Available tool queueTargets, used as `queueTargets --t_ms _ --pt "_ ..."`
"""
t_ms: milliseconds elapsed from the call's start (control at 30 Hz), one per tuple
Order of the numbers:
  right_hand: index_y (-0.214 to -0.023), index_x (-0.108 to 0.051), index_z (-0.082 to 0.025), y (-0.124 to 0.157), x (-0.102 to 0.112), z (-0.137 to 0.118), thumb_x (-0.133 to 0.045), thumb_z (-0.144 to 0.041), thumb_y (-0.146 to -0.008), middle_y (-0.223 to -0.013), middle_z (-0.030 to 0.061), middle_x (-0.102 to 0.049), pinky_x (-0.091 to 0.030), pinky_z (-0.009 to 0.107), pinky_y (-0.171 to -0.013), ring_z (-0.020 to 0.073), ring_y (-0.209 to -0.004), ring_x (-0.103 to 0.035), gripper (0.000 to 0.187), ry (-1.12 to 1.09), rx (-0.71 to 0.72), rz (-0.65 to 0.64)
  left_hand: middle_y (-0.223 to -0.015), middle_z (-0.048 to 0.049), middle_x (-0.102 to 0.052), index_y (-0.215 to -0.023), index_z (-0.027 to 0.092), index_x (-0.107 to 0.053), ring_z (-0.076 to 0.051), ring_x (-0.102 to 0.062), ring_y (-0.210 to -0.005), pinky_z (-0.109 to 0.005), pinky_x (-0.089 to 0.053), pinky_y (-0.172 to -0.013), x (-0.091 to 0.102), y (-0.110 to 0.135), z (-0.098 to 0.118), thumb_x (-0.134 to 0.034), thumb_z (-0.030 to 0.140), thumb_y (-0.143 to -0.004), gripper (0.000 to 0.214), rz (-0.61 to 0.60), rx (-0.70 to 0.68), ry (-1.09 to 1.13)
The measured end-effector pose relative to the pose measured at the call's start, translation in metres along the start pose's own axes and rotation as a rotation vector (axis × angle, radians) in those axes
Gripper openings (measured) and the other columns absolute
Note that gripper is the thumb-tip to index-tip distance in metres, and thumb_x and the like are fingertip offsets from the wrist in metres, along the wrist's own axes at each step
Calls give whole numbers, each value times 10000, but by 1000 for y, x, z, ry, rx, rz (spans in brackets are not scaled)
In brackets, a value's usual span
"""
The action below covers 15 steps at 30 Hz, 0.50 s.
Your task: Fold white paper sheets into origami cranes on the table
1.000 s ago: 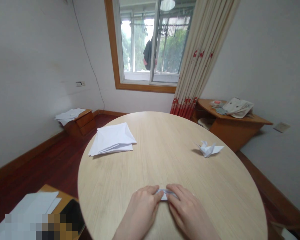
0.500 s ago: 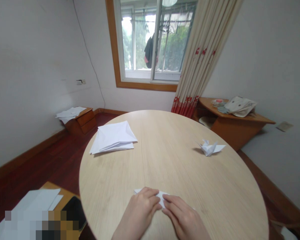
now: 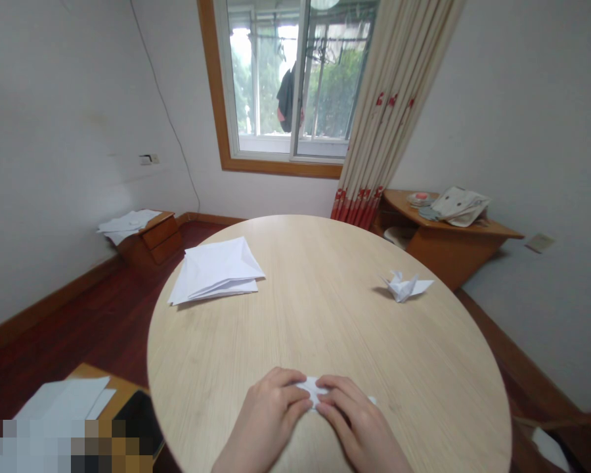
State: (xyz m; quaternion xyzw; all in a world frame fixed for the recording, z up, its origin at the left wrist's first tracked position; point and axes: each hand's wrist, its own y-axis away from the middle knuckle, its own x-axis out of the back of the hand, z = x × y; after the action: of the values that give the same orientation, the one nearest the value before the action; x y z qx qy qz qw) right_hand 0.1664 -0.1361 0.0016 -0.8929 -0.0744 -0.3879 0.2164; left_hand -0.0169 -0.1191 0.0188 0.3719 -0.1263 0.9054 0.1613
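Note:
Near the front edge of the table, a small piece of folded white paper (image 3: 313, 389) lies between my hands, mostly covered by them. My left hand (image 3: 280, 401) has its fingers bent and pressed together on the paper's left part. On the right part, my right hand (image 3: 347, 404) pinches the paper with thumb and fingers. A small white tip pokes out past the right hand's knuckles. The folds under my fingers are hidden. Farther off to the right stands a folded paper crane (image 3: 401, 287).
A stack of white paper sheets (image 3: 219, 266) lies at the back left of the round wooden table (image 3: 315, 315). Lower left, more paper (image 3: 64, 397) and a dark flat object (image 3: 135, 420) rest on a side surface. A wooden corner desk (image 3: 453, 230) stands back right.
The view has shifted slightly. Both hands stay on the paper, the fingers now more curled; the paper's left tip is no longer seen, and a tip shows at the right.

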Motion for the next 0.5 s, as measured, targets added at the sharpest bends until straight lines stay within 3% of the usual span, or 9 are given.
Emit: queueTargets --t_ms 333,500 --pt "-838 -644 -229 0 4 -3 -411 -274 -955 -994 73 -672 -541 296 -804 197 -918 -650 265 -54 -43 -13 -1054 -46 -683 -940 206 -684 -204 -624 -967 -329 -514 -852 0 2 4 -491 154 -923 200 -46 -101 -167" --pt "-897 -638 -224 -1 4 -2 -401 -219 -952 -986 74 -670 -539 286 -822 190 -924 -647 243 -72 -25 -6 -952 -53 -686 -1003 206 -633 -210 -640 -890 -327 -518 -792 0 5 7 -424 164 -945 221 -59 -42 -196"
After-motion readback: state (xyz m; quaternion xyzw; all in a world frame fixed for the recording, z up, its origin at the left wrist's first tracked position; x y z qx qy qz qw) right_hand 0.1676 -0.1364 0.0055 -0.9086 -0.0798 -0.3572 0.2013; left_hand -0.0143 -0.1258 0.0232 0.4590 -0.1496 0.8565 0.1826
